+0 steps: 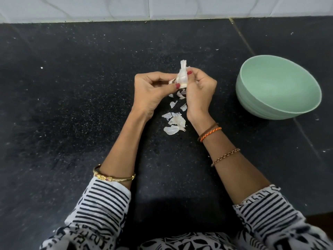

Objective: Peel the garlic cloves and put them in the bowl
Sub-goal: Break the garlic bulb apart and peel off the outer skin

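Observation:
A white garlic bulb (182, 75) with its papery stem pointing up is held between both hands above the black counter. My left hand (153, 91) pinches its lower left side with thumb and fingers curled. My right hand (200, 89) grips its right side, a finger over the top. A pale green bowl (277, 87) stands to the right of my hands and looks empty inside.
Several white flakes of garlic skin (174, 123) lie on the black speckled counter (72, 87) just below my hands. A white tiled wall (162, 8) runs along the far edge. A seam in the counter passes under the bowl.

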